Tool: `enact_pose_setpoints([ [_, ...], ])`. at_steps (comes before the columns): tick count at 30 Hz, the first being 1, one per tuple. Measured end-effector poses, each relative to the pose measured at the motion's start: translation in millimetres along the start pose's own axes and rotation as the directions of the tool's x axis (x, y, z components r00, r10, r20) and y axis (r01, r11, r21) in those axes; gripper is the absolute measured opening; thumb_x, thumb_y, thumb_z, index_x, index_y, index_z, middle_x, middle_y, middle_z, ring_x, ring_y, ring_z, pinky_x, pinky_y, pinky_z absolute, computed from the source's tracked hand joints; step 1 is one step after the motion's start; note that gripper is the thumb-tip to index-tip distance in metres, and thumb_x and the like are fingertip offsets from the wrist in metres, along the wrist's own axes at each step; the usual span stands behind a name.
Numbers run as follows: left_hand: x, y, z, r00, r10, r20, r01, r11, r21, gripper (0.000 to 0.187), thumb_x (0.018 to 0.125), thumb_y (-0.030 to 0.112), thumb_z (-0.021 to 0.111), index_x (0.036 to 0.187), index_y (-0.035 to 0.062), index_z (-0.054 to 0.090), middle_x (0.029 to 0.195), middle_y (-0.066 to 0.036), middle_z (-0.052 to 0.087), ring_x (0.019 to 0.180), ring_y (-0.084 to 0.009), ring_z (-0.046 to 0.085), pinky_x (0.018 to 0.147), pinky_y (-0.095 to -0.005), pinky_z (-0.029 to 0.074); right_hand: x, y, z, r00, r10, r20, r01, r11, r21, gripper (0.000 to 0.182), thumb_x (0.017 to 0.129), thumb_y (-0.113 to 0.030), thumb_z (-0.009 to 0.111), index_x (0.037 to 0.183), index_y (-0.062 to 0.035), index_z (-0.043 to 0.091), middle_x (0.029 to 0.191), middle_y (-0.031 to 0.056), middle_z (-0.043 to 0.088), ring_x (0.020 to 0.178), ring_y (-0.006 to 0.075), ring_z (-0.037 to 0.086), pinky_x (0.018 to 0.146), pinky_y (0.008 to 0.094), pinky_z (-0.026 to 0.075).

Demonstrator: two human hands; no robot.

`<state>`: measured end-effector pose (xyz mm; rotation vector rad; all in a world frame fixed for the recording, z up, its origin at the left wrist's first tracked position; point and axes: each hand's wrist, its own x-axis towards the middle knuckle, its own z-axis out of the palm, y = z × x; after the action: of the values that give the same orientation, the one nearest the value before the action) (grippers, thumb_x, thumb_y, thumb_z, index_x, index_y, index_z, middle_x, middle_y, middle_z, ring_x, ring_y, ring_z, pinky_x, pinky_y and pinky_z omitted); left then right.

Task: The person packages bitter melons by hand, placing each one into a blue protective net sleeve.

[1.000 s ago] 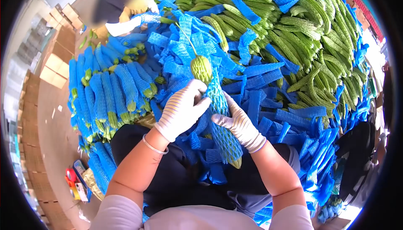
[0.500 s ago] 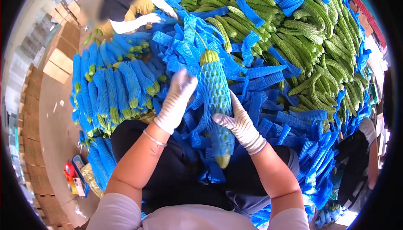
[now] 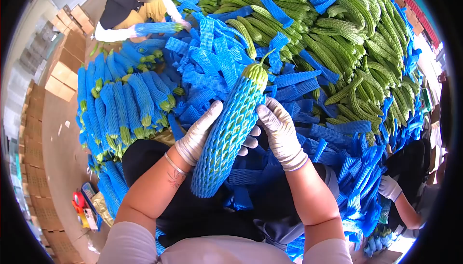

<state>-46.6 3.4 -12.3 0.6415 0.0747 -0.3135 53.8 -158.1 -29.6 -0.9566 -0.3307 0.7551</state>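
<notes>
A bitter gourd (image 3: 234, 124) in a blue foam net sleeve tilts in front of me, its pale green stem end bare at the upper right. My left hand (image 3: 202, 129), in a white glove, grips it from the left, with fingertips showing past its right side. The gloved right hand (image 3: 282, 131) pinches the sleeve edge against the gourd near the stem end. Below and behind lie loose blue net sleeves (image 3: 212, 61) in a heap. The gourd's lower end is covered by netting.
Sleeved gourds (image 3: 128, 105) are stacked at the left. Bare gourds (image 3: 333, 47) pile up at the back right. A co-worker (image 3: 130, 8) at the upper left holds a sleeved gourd; another person's gloved hand (image 3: 389, 188) is at the right. Cardboard boxes (image 3: 62, 78) stand far left.
The gourd has turned from near upright to tilting right, and its lower tip is now covered. My left hand has closed on it; my right hand has moved up toward the stem end.
</notes>
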Motion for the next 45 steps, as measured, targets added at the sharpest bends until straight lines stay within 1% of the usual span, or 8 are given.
enact_pose_setpoints([
  [8,3.3,-1.8,3.0,0.998,-0.033,-0.060,0.039,0.993,0.110,0.086,0.085,0.067,0.047,0.140,0.0028,0.034,0.123,-0.022,0.055,0.100,-0.0316,0.062,0.081,-0.0419,0.055,-2.4,-9.5,-8.6,0.921,-0.366,-0.134,0.329,0.914,-0.237,0.017,0.090,-0.014,0.064,0.102,-0.0035,0.058,0.092,0.0000,0.060,0.082,0.0059,0.052,0.077,0.0216,0.043],
  [17,-38.8,45.2,29.7,0.958,0.255,-0.132,-0.225,0.953,0.204,0.074,0.086,0.053,0.057,0.135,0.0004,0.040,0.117,-0.018,0.057,0.092,-0.0255,0.063,0.075,-0.0382,0.056,14.8,-33.3,-17.6,0.945,-0.321,0.061,0.322,0.886,-0.334,0.034,0.091,-0.030,0.062,0.109,-0.0011,0.062,0.087,0.0042,0.064,0.084,0.0117,0.059,0.079,0.0260,0.045],
  [23,-230.1,104.4,63.5,0.582,0.757,-0.296,-0.435,0.597,0.674,0.069,0.089,0.055,0.052,0.123,-0.0048,0.050,0.112,-0.018,0.059,0.085,-0.0225,0.063,0.069,-0.0327,0.058,35.5,-14.4,-35.6,0.973,-0.216,0.077,0.210,0.706,-0.676,0.029,0.093,-0.018,0.057,0.114,0.0012,0.061,0.092,0.0057,0.062,0.085,0.0126,0.058,0.083,0.0263,0.046],
  [25,-310.5,79.8,46.7,0.283,0.718,-0.636,-0.302,0.696,0.652,0.065,0.087,0.053,0.056,0.120,-0.0033,0.054,0.105,-0.017,0.062,0.085,-0.0242,0.064,0.072,-0.0359,0.056,43.9,2.4,-40.9,0.979,-0.123,0.163,0.204,0.590,-0.781,0.028,0.093,-0.015,0.057,0.115,0.0015,0.061,0.097,0.0049,0.062,0.088,0.0120,0.057,0.083,0.0257,0.046],
  [27,-391.6,40.1,20.7,0.205,0.677,-0.707,-0.058,0.729,0.682,0.060,0.085,0.051,0.059,0.115,-0.0009,0.057,0.097,-0.015,0.065,0.083,-0.0244,0.064,0.073,-0.0361,0.055,39.6,16.6,-26.9,0.975,-0.059,0.216,0.215,0.514,-0.830,0.027,0.091,-0.010,0.058,0.115,0.0020,0.060,0.101,0.0075,0.064,0.094,0.0147,0.058,0.088,0.0272,0.045],
  [35,-579.1,-189.2,-26.3,-0.399,0.212,-0.892,-0.069,0.963,0.260,0.064,0.074,0.019,0.073,0.131,0.0055,0.047,0.103,-0.007,0.062,0.093,-0.0211,0.060,0.080,-0.0384,0.051,39.4,51.4,-28.0,0.959,0.139,0.247,0.187,0.346,-0.919,0.027,0.092,-0.010,0.056,0.116,0.0027,0.059,0.108,0.0118,0.065,0.099,0.0177,0.059,0.092,0.0300,0.044],
  [40,-660.2,-318.9,-77.1,-0.433,0.082,-0.898,-0.025,0.994,0.103,0.074,0.071,0.010,0.073,0.137,0.0032,0.040,0.118,-0.012,0.059,0.107,-0.0259,0.056,0.094,-0.0403,0.043,51.6,73.3,-80.6,0.922,0.230,0.313,0.308,0.056,-0.950,0.030,0.091,-0.008,0.057,0.119,0.0030,0.057,0.109,0.0122,0.064,0.100,0.0184,0.059,0.091,0.0295,0.045],
  [45,-676.5,-378.4,-123.0,-0.550,0.121,-0.826,0.128,0.990,0.060,0.085,0.070,0.010,0.076,0.142,-0.0014,0.031,0.128,-0.017,0.055,0.119,-0.0284,0.050,0.103,-0.0371,0.035,33.2,82.7,-82.1,0.830,0.549,-0.092,-0.124,0.020,-0.992,0.029,0.091,-0.006,0.056,0.119,0.0027,0.057,0.109,0.0126,0.065,0.100,0.0187,0.059,0.090,0.0300,0.045],
])
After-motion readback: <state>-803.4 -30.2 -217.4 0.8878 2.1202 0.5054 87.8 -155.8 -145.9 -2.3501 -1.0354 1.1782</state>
